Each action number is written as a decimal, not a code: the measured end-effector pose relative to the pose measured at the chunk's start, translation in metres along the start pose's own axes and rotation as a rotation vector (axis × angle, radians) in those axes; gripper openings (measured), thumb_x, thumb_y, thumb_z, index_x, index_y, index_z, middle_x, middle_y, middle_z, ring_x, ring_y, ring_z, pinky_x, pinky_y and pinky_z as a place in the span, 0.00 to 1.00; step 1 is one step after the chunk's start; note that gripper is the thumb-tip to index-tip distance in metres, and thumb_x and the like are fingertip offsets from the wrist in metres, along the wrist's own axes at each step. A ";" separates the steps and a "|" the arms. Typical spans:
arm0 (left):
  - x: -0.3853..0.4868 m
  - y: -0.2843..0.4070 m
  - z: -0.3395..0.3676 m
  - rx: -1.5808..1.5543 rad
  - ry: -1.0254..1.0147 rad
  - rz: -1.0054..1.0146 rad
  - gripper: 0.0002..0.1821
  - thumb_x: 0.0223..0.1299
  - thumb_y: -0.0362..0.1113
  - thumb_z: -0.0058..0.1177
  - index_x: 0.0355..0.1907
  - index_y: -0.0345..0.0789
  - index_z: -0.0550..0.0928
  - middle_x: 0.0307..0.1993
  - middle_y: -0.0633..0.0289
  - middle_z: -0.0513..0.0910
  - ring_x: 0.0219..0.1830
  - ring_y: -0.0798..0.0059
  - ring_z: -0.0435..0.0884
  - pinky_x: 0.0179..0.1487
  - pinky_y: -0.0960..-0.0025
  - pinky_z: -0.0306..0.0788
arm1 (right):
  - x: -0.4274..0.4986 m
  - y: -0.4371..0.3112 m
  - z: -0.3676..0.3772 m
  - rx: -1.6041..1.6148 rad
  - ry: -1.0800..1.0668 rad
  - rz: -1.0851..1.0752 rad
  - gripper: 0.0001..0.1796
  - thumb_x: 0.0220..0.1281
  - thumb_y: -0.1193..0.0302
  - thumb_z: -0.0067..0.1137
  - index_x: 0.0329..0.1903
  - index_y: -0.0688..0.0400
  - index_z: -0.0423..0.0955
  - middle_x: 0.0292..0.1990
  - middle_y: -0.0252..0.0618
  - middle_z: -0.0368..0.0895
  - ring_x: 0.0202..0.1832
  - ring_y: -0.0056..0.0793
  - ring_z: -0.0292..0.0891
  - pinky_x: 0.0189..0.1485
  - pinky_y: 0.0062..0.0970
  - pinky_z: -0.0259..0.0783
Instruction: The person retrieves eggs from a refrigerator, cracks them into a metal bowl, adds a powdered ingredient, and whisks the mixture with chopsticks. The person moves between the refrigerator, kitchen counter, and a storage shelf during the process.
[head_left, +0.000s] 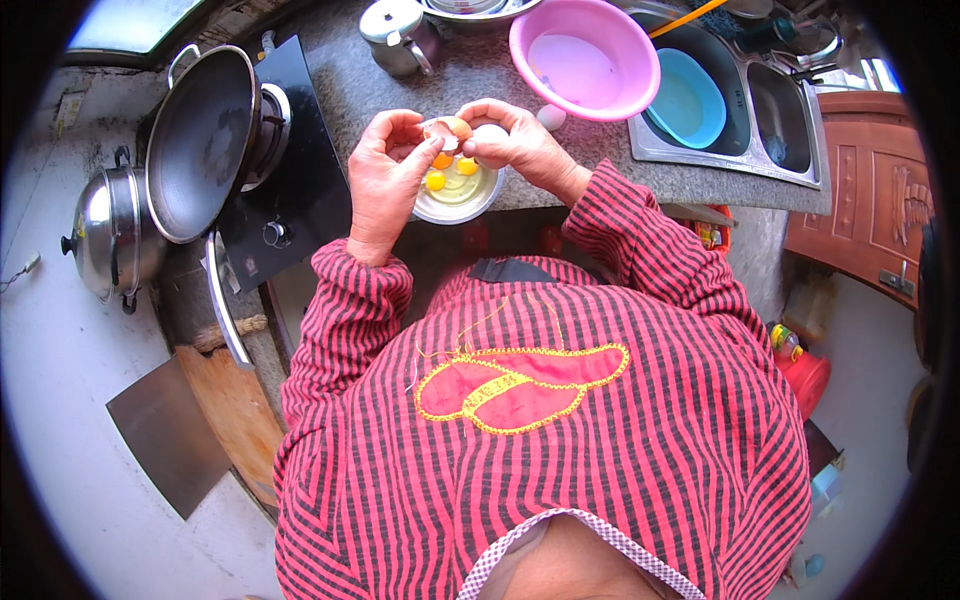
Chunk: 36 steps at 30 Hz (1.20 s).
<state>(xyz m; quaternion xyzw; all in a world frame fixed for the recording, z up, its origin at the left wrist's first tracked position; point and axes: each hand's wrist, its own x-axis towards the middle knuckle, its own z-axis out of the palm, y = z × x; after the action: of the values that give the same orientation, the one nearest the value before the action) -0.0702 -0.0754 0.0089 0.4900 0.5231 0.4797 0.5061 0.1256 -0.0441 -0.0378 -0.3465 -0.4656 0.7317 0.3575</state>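
Both my hands are raised over a metal bowl, which holds several yellow yolks in clear egg white. Between my fingertips is a cracked brown eggshell, its broken edge and pale inside showing. My left hand grips the shell from the left. My right hand touches its right part with the fingertips and also holds a whitish egg against the thumb and palm. Another pale egg lies on the counter beside the pink basin.
At left, a large wok rests tilted on a black gas stove, its handle towards me. A lidded steel pot stands beyond. A metal kettle is at the back; a blue basin sits in the double sink at right.
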 end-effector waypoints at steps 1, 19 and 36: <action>-0.002 0.000 0.006 -0.028 0.008 0.003 0.12 0.54 0.27 0.65 0.40 0.31 0.79 0.35 0.65 0.80 0.38 0.83 0.79 0.43 0.79 0.75 | -0.004 0.001 -0.002 0.076 -0.005 0.015 0.22 0.56 0.68 0.68 0.52 0.59 0.73 0.45 0.33 0.80 0.46 0.18 0.76 0.51 0.21 0.72; -0.019 0.023 0.219 0.410 -0.121 0.317 0.07 0.55 0.25 0.61 0.36 0.31 0.79 0.41 0.57 0.79 0.47 0.66 0.76 0.54 0.68 0.68 | -0.214 -0.052 -0.232 0.597 0.262 0.011 0.28 0.59 0.63 0.61 0.60 0.60 0.67 0.48 0.39 0.77 0.35 0.24 0.76 0.37 0.27 0.76; -0.038 -0.059 0.055 0.010 -1.101 -0.628 0.24 0.67 0.41 0.48 0.62 0.31 0.71 0.60 0.59 0.74 0.63 0.72 0.70 0.68 0.68 0.59 | -0.254 0.063 -0.365 0.540 0.916 0.245 0.14 0.68 0.56 0.54 0.48 0.49 0.73 0.36 0.33 0.81 0.32 0.28 0.78 0.29 0.29 0.75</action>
<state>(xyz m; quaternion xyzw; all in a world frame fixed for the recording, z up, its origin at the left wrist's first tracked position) -0.0163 -0.1165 -0.0494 0.4904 0.3072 -0.0166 0.8154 0.5476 -0.1198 -0.1716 -0.5772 -0.0140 0.6358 0.5123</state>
